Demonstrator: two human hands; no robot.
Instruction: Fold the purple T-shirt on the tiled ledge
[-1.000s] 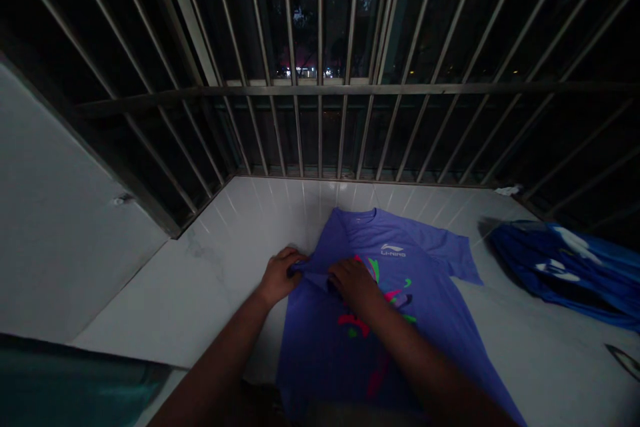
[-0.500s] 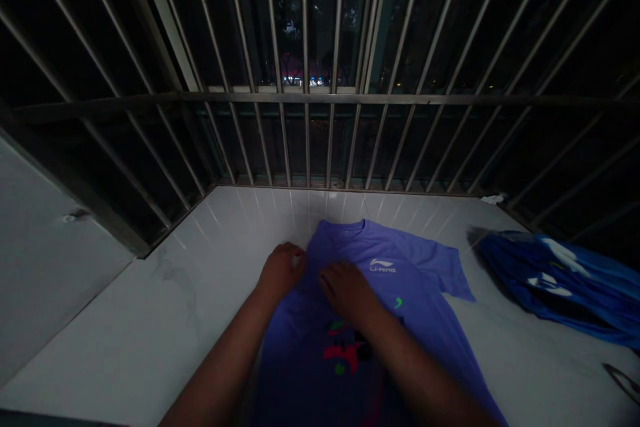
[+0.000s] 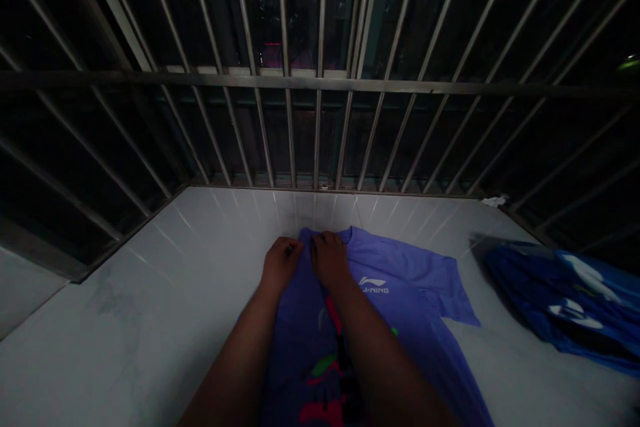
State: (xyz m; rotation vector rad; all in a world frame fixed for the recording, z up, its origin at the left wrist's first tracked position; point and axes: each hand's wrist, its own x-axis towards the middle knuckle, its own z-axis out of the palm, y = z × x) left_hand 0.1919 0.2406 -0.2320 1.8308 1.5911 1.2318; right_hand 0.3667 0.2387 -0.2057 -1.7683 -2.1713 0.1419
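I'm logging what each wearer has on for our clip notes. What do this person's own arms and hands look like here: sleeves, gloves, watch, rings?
Both forearms are bare right down to the picture's lower edge, so no sleeve shows. The left hand and right hand wear no gloves. No watch, band or ring can be made out, though the light is dim, so a thin ring could be missed.
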